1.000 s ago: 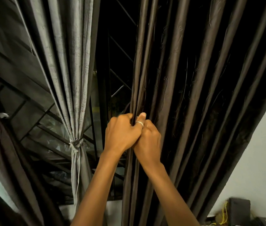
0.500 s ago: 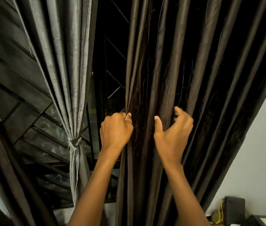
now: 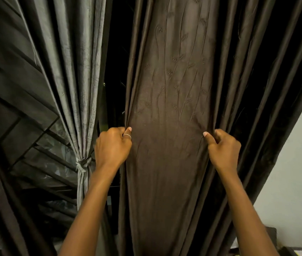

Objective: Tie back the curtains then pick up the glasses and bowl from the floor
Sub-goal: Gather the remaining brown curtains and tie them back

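With your left hand [image 3: 112, 146] and right hand [image 3: 224, 150] fisted on the dark brown pleated fabric curtain [image 3: 167, 85], bunch folds evenly beside the knotted grey curtain [image 3: 78, 100].

Dark brown curtain [image 3: 168, 108] with embossed leaf pattern; grey curtain [image 3: 72, 71]

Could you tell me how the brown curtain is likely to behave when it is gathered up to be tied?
Probably floppy: the brown curtain stretches flat only between the left hand and right hand, and hangs in folds elsewhere. Its sheen suggests it may slip. It should bunch easily, like the tied grey curtain.
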Action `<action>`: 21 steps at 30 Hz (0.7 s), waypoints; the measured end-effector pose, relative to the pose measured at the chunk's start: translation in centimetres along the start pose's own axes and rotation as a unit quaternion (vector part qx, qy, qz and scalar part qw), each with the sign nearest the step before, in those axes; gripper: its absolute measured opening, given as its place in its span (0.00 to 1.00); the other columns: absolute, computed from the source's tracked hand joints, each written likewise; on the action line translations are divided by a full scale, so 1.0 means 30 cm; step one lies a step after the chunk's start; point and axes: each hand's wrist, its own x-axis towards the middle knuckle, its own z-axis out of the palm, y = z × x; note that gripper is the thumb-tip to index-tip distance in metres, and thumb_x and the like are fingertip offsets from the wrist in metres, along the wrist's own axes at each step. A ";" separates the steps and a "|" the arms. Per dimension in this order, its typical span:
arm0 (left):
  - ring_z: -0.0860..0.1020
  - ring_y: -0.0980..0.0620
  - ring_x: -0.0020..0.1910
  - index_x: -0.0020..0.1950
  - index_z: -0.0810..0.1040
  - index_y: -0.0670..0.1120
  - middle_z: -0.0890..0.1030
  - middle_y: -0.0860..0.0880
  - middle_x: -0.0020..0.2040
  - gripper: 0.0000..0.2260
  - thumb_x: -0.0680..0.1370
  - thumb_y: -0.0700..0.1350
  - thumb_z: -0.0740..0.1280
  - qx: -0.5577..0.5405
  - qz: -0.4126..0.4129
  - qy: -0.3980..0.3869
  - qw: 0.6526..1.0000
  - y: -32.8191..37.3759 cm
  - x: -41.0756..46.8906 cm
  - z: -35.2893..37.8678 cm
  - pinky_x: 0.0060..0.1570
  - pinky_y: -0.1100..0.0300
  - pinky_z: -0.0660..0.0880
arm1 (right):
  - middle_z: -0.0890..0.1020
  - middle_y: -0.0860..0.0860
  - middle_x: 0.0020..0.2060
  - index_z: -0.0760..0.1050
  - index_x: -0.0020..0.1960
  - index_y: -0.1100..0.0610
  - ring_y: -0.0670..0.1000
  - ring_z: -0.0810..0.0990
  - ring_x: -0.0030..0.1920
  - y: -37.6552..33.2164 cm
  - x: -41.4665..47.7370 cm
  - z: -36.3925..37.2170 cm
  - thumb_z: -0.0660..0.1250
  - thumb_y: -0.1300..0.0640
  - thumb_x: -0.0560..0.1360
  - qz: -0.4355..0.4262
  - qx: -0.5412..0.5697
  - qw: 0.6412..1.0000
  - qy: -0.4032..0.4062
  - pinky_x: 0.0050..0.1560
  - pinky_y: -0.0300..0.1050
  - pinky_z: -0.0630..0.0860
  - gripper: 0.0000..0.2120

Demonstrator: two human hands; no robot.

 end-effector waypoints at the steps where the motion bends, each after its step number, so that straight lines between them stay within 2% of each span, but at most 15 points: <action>1: 0.71 0.48 0.24 0.28 0.67 0.46 0.69 0.50 0.23 0.24 0.82 0.52 0.63 0.002 0.000 0.003 1.000 0.001 -0.004 0.002 0.28 0.58 0.62 | 0.66 0.44 0.25 0.62 0.31 0.50 0.43 0.65 0.25 -0.002 -0.014 0.009 0.72 0.58 0.79 0.002 0.000 1.000 0.012 0.28 0.33 0.60 0.24; 3: 0.71 0.49 0.23 0.28 0.67 0.46 0.69 0.51 0.22 0.24 0.83 0.53 0.63 0.003 0.004 0.009 1.000 0.002 -0.010 0.006 0.28 0.58 0.61 | 0.76 0.49 0.31 0.76 0.36 0.57 0.50 0.76 0.31 -0.014 -0.050 0.033 0.72 0.61 0.78 -0.013 0.003 0.999 0.046 0.35 0.35 0.64 0.12; 5: 0.71 0.50 0.23 0.28 0.66 0.47 0.69 0.51 0.23 0.24 0.83 0.53 0.63 0.000 0.014 0.010 1.000 0.008 -0.021 0.014 0.27 0.59 0.62 | 0.82 0.56 0.41 0.83 0.46 0.64 0.55 0.82 0.40 -0.045 -0.093 0.065 0.73 0.63 0.77 -0.046 0.011 0.997 0.058 0.43 0.37 0.71 0.04; 7: 0.71 0.54 0.25 0.28 0.65 0.49 0.69 0.53 0.27 0.24 0.82 0.52 0.63 -0.011 0.035 0.009 0.999 0.024 -0.033 0.030 0.28 0.60 0.61 | 0.82 0.57 0.44 0.84 0.48 0.64 0.56 0.82 0.42 -0.090 -0.139 0.102 0.73 0.63 0.77 -0.080 0.020 0.996 0.046 0.46 0.46 0.79 0.04; 9: 0.71 0.56 0.28 0.28 0.63 0.51 0.69 0.56 0.33 0.23 0.82 0.52 0.64 -0.038 0.054 0.005 0.998 0.047 -0.044 0.053 0.28 0.61 0.63 | 0.81 0.55 0.44 0.84 0.49 0.63 0.55 0.82 0.43 -0.140 -0.178 0.133 0.72 0.62 0.78 -0.105 0.046 0.993 0.028 0.46 0.50 0.81 0.04; 12: 0.73 0.57 0.33 0.29 0.63 0.54 0.70 0.57 0.37 0.22 0.82 0.52 0.64 -0.077 0.084 -0.010 0.994 0.080 -0.061 0.088 0.32 0.61 0.68 | 0.80 0.53 0.42 0.84 0.49 0.62 0.50 0.80 0.39 -0.209 -0.225 0.174 0.71 0.62 0.79 -0.135 0.081 0.988 0.002 0.42 0.45 0.79 0.04; 14: 0.73 0.58 0.33 0.30 0.64 0.56 0.70 0.57 0.37 0.21 0.83 0.52 0.63 -0.082 0.101 -0.023 0.991 0.094 -0.069 0.103 0.31 0.66 0.66 | 0.77 0.51 0.39 0.84 0.49 0.61 0.47 0.76 0.36 -0.247 -0.248 0.195 0.70 0.62 0.80 -0.146 0.089 0.985 -0.015 0.37 0.43 0.77 0.05; 16: 0.73 0.59 0.34 0.31 0.66 0.57 0.70 0.58 0.38 0.20 0.84 0.51 0.61 -0.087 0.107 -0.031 0.990 0.095 -0.071 0.107 0.31 0.70 0.64 | 0.76 0.50 0.39 0.83 0.51 0.61 0.47 0.75 0.36 -0.271 -0.265 0.209 0.67 0.62 0.81 -0.145 0.092 0.985 -0.028 0.35 0.44 0.76 0.06; 19: 0.74 0.60 0.36 0.33 0.67 0.57 0.71 0.57 0.39 0.18 0.84 0.50 0.60 -0.108 0.107 -0.053 0.987 0.081 -0.073 0.102 0.34 0.68 0.67 | 0.75 0.51 0.39 0.82 0.58 0.60 0.48 0.75 0.36 -0.290 -0.295 0.217 0.65 0.62 0.82 -0.154 0.086 0.983 -0.053 0.35 0.48 0.77 0.09; 21: 0.75 0.61 0.38 0.33 0.68 0.58 0.72 0.56 0.39 0.18 0.84 0.49 0.60 -0.125 0.105 -0.066 0.984 0.081 -0.077 0.097 0.36 0.71 0.66 | 0.75 0.51 0.39 0.81 0.62 0.59 0.49 0.74 0.36 -0.296 -0.316 0.219 0.64 0.63 0.83 -0.154 0.078 0.983 -0.070 0.34 0.48 0.77 0.11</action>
